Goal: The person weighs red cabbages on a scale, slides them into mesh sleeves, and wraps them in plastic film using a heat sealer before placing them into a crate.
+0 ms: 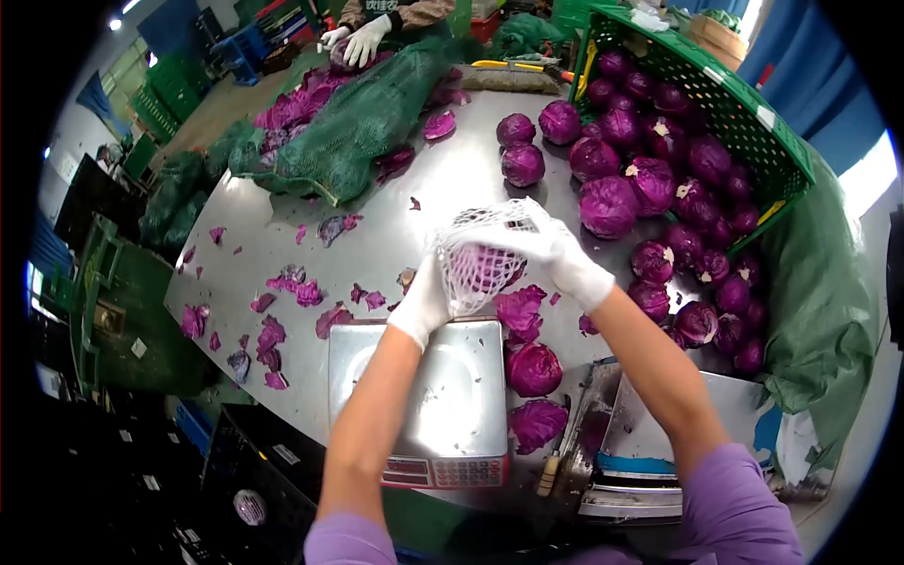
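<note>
A purple cabbage sits inside a white foam mesh net, held above the metal table just beyond the scale. My left hand, in a white glove, holds the net's left side; its fingers are largely hidden behind the mesh. My right hand, also gloved, grips the net's upper right edge. The scale's steel plate carries only small scraps. Right of the scale lie a loose cabbage and purple leaves.
Many cabbages spill from a tipped green crate at right. A green mesh sack and leaf scraps lie at left. Across the table, a co-worker's gloved hands touch a cabbage. A wooden-handled tool lies near a metal device.
</note>
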The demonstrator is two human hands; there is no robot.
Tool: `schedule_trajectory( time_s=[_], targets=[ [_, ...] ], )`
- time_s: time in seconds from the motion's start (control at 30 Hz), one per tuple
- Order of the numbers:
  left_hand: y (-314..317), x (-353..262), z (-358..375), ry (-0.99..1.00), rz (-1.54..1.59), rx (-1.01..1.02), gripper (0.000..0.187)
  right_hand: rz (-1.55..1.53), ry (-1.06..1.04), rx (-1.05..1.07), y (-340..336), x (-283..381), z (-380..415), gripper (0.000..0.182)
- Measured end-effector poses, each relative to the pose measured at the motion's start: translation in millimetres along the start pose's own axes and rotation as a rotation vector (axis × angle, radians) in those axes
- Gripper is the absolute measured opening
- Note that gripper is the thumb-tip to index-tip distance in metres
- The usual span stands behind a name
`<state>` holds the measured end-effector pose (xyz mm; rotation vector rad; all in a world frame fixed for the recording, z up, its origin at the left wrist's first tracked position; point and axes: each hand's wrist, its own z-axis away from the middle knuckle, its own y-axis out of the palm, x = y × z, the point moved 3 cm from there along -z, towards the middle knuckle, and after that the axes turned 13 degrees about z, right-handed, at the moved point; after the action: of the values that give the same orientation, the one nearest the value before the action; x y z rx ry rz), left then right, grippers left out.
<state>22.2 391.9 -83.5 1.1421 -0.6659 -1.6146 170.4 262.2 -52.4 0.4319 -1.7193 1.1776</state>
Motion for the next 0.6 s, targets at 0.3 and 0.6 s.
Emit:
schedule_trajectory(
  time_s=[0.3,0.6],
  targets=[
    [73,72,141,0.36,-0.082,-0.289,0.069,0.105,0.061,0.547,-45,150,192,0.027],
    [82,193,192,0.329,-0.433,0.241,0.057,-0.648,0.184,0.001,-57,194,263,0.025]
  ],
)
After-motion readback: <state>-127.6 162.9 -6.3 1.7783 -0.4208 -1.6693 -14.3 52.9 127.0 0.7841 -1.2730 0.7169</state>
